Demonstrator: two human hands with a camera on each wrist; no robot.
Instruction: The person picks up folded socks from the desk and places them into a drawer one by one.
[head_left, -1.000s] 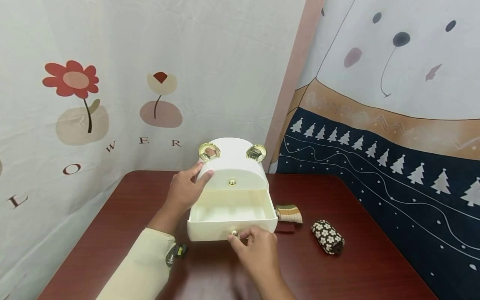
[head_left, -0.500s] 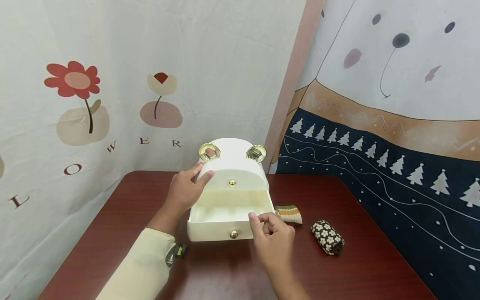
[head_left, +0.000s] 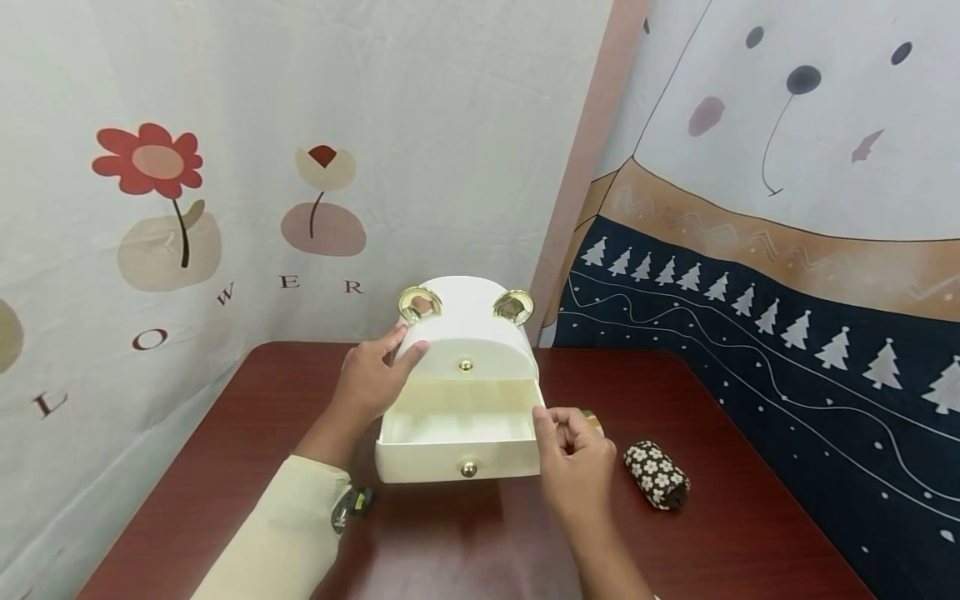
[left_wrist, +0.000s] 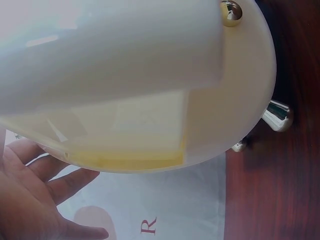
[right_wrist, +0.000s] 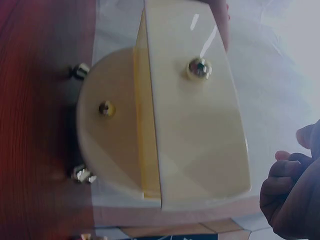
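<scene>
A white drawer box [head_left: 468, 321] with two round gold ears [head_left: 421, 305] stands on the table. Its lower drawer [head_left: 420, 460] is pulled out, showing a bare inside and a gold knob [head_left: 468, 469]. My left hand [head_left: 369, 379] rests on the box's left side, fingers extended; the left wrist view shows those fingers [left_wrist: 75, 185] spread along the curved edge. My right hand [head_left: 577, 458], loosely curled and holding nothing, is beside the drawer's right front corner. Behind it a striped cloth item [head_left: 592, 418] is mostly hidden.
A rolled dark cloth with white flowers [head_left: 656, 475] lies on the dark red table [head_left: 720, 517], right of my right hand. Printed fabric hangs behind the table, with flowers and letters on the left and white trees [head_left: 832, 346] on the right.
My right hand has let go of the lower drawer's knob and moved right, past the drawer's corner, now covering most of the striped cloth item. My left hand and the box stay put.
</scene>
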